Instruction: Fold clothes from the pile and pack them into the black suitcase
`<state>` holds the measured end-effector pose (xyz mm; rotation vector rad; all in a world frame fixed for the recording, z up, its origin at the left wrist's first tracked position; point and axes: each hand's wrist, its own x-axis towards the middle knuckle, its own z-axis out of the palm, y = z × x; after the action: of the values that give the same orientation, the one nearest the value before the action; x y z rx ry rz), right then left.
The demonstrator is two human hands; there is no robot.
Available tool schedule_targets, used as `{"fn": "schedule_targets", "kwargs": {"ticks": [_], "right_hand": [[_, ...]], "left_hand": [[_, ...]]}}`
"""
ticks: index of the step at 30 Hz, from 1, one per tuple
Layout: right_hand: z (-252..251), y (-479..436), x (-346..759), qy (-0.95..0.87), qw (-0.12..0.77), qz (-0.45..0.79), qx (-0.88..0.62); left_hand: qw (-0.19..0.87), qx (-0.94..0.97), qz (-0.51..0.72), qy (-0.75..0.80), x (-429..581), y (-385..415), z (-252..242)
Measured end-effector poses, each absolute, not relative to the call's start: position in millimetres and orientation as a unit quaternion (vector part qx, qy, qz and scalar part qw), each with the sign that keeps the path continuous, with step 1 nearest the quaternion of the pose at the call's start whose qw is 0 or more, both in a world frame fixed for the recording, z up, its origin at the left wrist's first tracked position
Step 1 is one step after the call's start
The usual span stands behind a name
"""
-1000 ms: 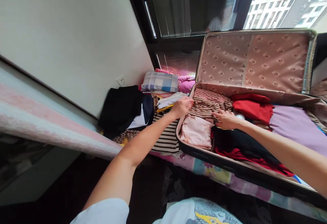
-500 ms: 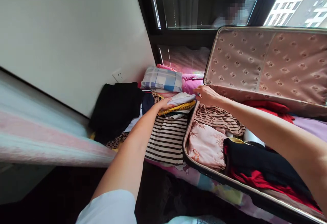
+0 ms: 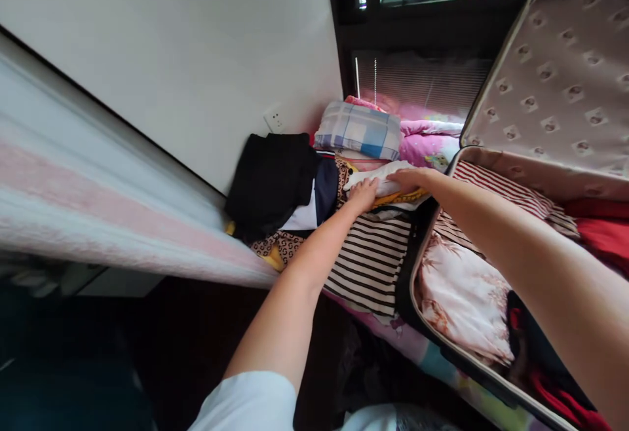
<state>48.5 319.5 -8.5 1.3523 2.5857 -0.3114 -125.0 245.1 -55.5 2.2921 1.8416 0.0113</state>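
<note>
A folded white garment [image 3: 386,182] lies on top of a low stack of clothes, just left of an open suitcase [image 3: 417,287]. My left hand [image 3: 362,194] grips its near left side. My right hand [image 3: 413,177] holds its right side, fingers closed on the cloth. Beneath it a yellow garment [image 3: 400,198] shows along the edge. In front of this stack lies a black-and-white striped garment [image 3: 371,257]. Close by on the left are a dark navy and white garment [image 3: 326,188] and a brown patterned one [image 3: 343,182].
A black folded garment [image 3: 272,185] rests against the white wall [image 3: 171,57]. Behind are a plaid pillow [image 3: 358,130] and pink bedding [image 3: 427,146]. The suitcase holds a pale pink garment [image 3: 462,293], red clothes [image 3: 604,234] and striped cloth [image 3: 506,188]. A pink-and-white curtain [image 3: 122,215] hangs at left.
My view has turned left, so things sit further right. My right hand has moved from beside the suitcase's edge onto the white garment. My left hand stays at that garment.
</note>
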Motion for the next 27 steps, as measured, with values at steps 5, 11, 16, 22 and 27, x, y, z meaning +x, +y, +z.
{"fn": "schedule_targets", "kwargs": {"ticks": [5, 11, 16, 22, 27], "right_hand": [[-24, 316, 51, 0.855, 0.191, -0.116, 0.468], [-21, 307, 45, 0.847, 0.186, -0.094, 0.488], [-16, 301, 43, 0.843, 0.192, -0.096, 0.493], [-11, 297, 45, 0.846, 0.179, -0.104, 0.491], [-12, 297, 46, 0.848, 0.18, -0.091, 0.49]], "left_hand": [[0.061, 0.756, 0.068, 0.648, -174, 234, -26], [-0.084, 0.485, 0.143, 0.859, -267, 210, -6], [-0.004, 0.476, 0.147, 0.867, -321, 214, -1], [0.082, 0.456, 0.256, 0.848, -368, 209, 15], [0.084, 0.488, 0.217, 0.841, -337, 207, 10]]}}
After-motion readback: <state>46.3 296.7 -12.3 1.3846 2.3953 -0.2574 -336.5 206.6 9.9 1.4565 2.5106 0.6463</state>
